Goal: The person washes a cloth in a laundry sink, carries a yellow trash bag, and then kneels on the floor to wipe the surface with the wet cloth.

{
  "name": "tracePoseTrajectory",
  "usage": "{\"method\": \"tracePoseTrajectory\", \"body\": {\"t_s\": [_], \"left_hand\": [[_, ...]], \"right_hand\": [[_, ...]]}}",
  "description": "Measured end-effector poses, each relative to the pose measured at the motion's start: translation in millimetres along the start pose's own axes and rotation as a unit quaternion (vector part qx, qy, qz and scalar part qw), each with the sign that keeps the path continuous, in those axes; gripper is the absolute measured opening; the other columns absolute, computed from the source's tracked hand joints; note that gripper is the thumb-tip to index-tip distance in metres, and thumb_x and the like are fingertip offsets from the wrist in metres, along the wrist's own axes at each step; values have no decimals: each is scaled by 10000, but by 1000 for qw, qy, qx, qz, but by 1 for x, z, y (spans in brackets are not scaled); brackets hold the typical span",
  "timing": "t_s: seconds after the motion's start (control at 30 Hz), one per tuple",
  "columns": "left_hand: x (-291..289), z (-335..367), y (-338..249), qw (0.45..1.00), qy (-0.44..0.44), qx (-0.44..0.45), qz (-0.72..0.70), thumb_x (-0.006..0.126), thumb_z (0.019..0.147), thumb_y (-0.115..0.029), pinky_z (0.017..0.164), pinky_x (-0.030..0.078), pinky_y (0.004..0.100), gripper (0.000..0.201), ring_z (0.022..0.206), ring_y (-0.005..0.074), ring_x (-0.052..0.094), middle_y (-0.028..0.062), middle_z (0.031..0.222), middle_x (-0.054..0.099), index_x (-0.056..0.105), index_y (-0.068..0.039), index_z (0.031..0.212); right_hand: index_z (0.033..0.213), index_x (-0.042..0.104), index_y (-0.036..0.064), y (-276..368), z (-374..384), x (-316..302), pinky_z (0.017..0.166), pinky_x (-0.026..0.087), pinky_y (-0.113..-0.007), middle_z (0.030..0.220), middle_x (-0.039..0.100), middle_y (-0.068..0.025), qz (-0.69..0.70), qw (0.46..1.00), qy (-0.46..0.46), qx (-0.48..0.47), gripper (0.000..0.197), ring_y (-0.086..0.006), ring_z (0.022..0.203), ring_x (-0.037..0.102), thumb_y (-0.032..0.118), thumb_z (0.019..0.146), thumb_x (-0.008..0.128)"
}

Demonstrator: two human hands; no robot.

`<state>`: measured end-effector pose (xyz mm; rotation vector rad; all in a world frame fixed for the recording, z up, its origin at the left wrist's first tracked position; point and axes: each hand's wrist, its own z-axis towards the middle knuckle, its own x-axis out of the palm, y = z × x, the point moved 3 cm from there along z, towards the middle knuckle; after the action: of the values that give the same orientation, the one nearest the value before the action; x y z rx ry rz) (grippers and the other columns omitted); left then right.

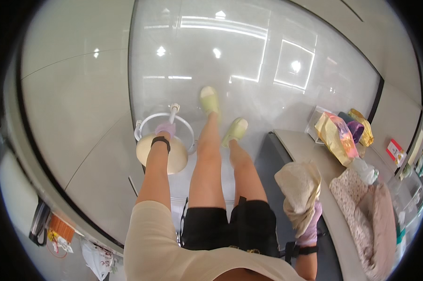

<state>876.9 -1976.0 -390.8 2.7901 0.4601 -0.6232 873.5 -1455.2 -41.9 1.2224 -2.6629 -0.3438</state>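
My left hand (166, 129), in a pink glove, reaches down to a stool and appears to grip a white leg (174, 114) of it. The stool has a round cream seat (167, 158) and a white ring (189, 129), with wheels at its leg ends. It looks tipped over, its seat nearer to me than the ring. My right hand (310, 229), also gloved, is held out at my right and closed on a bunched beige cloth (298, 189). The cloth hides most of its fingers.
On the low grey bench (291, 140) at right lie gold and purple packages (335, 136), a clear plastic bag (363, 171) and a folded pink padded cloth (380, 225). Shiny grey floor (249, 56) stretches ahead, bordered by beige panels (75, 93). A white bag (96, 257) is at lower left.
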Motion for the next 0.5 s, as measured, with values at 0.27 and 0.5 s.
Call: {"method": "tracePoseTrajectory", "body": {"t_s": [0.27,0.5], "left_hand": [[72,80,-6,991,93,-28,-95,451,881,-447,846,484,439,441,993,352,615,146,1038,659,655,-106,1073],[121,105,6,996,69,-25,-44,425,916,-469,850,486,443,450,985,360,613,168,1035,654,648,-84,984]], "right_hand": [[1352,411,67,-10,30,35,942,457,-410,1247,534,-135,-57,983,-162,70,617,-300,1116,542,222,768,536],[1331,423,25,1,39,83,866,507,-390,1171,580,-145,-105,979,-158,71,630,-280,1023,600,119,719,537]]}}
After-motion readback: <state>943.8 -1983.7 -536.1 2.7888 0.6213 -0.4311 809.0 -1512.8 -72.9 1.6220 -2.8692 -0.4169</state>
